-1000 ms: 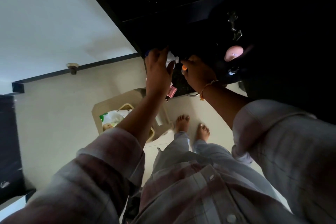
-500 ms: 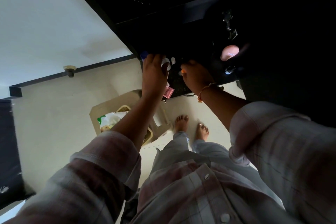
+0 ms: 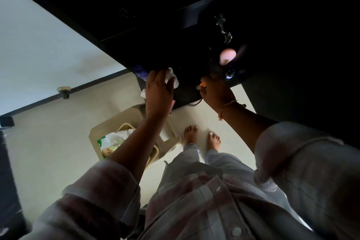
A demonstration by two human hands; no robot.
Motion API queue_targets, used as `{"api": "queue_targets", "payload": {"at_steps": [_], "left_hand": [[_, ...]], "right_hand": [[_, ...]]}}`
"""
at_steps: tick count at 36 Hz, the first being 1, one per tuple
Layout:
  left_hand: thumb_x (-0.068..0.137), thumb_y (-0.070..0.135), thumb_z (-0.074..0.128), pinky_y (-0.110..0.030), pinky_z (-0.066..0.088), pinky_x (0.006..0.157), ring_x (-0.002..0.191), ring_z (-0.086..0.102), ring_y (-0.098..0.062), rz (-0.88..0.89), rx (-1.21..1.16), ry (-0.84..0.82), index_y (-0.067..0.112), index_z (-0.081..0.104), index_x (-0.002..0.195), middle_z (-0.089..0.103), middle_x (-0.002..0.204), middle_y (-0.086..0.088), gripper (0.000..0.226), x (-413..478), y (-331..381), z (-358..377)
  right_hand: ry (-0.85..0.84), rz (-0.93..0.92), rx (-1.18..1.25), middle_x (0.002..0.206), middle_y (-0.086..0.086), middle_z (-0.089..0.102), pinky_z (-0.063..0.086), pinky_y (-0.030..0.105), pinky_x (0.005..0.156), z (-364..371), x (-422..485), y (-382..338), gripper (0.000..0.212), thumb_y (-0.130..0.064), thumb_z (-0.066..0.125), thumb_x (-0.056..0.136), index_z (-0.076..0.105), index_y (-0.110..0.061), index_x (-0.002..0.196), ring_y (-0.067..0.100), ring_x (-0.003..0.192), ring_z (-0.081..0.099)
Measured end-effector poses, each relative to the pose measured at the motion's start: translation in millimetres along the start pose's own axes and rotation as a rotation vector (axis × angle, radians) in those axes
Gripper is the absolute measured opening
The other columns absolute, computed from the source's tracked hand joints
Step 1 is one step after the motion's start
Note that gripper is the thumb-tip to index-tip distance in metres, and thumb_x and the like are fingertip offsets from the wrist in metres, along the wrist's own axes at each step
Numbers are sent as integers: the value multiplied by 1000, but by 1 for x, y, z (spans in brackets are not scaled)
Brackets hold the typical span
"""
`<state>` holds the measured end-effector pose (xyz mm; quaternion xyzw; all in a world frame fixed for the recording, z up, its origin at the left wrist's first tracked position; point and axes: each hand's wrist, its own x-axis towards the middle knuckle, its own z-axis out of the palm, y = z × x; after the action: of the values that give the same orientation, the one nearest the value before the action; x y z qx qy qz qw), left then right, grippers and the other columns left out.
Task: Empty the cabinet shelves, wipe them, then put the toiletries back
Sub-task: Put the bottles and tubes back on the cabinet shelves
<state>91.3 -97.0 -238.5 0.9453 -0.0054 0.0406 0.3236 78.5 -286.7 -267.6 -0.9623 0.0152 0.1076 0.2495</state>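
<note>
Fingers of the left hand curl round a white item at the dark shelf edge. The right hand pinches an orange-tipped thing. Writing on the pink thing behind is unreadable. Open floor lies left of the stool.

Pretty dim overall tbh. The cabinet is swallowed in near-black, detail lost. Only the pale wall and floor are lit decently. The sleeves at the bottom edge are stretched and softened by wide-angle distortion.
</note>
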Motion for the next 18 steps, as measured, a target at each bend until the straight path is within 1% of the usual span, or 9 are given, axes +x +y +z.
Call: {"api": "queue_targets", "payload": {"at_steps": [2, 4, 7, 9, 11, 12, 16, 18], "left_hand": [[92, 23, 62, -39, 53, 84, 103, 60, -27, 40, -5, -23, 11, 64, 114, 60, 115, -12, 25, 1, 4, 1], [94, 25, 61, -36, 55, 82, 103, 61, -25, 71, -13, -44, 13, 64, 117, 59, 118, -11, 26, 2, 10, 2], [93, 24, 61, -33, 53, 88, 107, 60, -23, 100, -37, -63, 13, 64, 117, 58, 119, -10, 26, 8, 23, 6], [94, 23, 61, -31, 52, 91, 108, 59, -22, 127, -67, -103, 13, 64, 118, 58, 120, -10, 26, 13, 34, 12], [93, 22, 60, -33, 53, 92, 108, 60, -22, 167, -72, -145, 11, 64, 118, 59, 120, -10, 28, 21, 45, 18], [93, 20, 61, -34, 52, 93, 108, 61, -24, 181, -75, -170, 10, 65, 118, 60, 120, -12, 28, 26, 50, 23], [89, 12, 64, -34, 49, 95, 109, 61, -28, 223, -81, -265, 6, 66, 119, 61, 119, -16, 30, 46, 71, 40], [89, 12, 62, -31, 46, 96, 110, 60, -29, 241, -70, -323, 6, 65, 119, 62, 120, -16, 31, 55, 78, 49]], "right_hand": [[14, 37, 0, 121, 20, 56, 52, 42, 82, 0, -1, 5, 23, -15, 61, 86, 65, -6, 106, 42, 103, 58], [24, 88, -1, 124, 19, 56, 52, 42, 79, 0, -3, 10, 23, -17, 61, 85, 64, -8, 106, 42, 99, 60], [75, 119, 19, 123, 19, 58, 53, 45, 73, -1, -7, 16, 25, -16, 62, 84, 63, -8, 108, 44, 90, 62], [116, 154, 36, 114, 18, 62, 51, 42, 69, -6, -9, 20, 19, -14, 62, 85, 63, -7, 103, 43, 87, 62], [149, 199, 53, 101, 13, 66, 50, 39, 68, -8, -9, 25, 11, -16, 59, 87, 63, -10, 95, 39, 88, 63], [162, 223, 69, 98, 11, 68, 50, 37, 67, -8, -8, 28, 9, -17, 58, 87, 64, -12, 92, 37, 88, 64], [201, 315, 94, 98, 9, 71, 39, 29, 62, -7, -7, 37, 10, -15, 57, 90, 66, -11, 90, 37, 87, 64], [188, 354, 110, 100, 6, 72, 43, 29, 65, -6, -4, 42, 11, -15, 54, 91, 64, -13, 92, 35, 89, 66]]}}
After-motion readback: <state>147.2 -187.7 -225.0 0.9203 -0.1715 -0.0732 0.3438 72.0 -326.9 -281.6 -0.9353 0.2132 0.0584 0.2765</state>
